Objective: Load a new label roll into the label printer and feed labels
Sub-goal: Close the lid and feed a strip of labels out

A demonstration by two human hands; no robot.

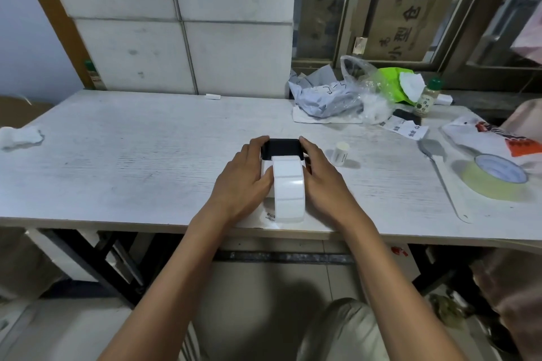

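The label printer, a small device with a black top section and a white body, sits on the white table close to the table's near edge. A white label roll stands upright on its edge directly in front of the printer, on the side nearer the person, with its strip of blank labels running up into the printer's black section.

The left hand wraps the printer's left side, fingers reaching to the black top and the thumb against the roll. The right hand mirrors it on the printer's right side, fingers curled onto the black corner. Both hands are clamped on the printer, with the roll between them.

Just right of the printer lies a small near-empty roll core. Farther right of the printer lie a tape roll and a long grey strip. Beyond the printer to the right sits a heap of plastic bags and a green-capped bottle. Far left of the printer lies a crumpled white wad.
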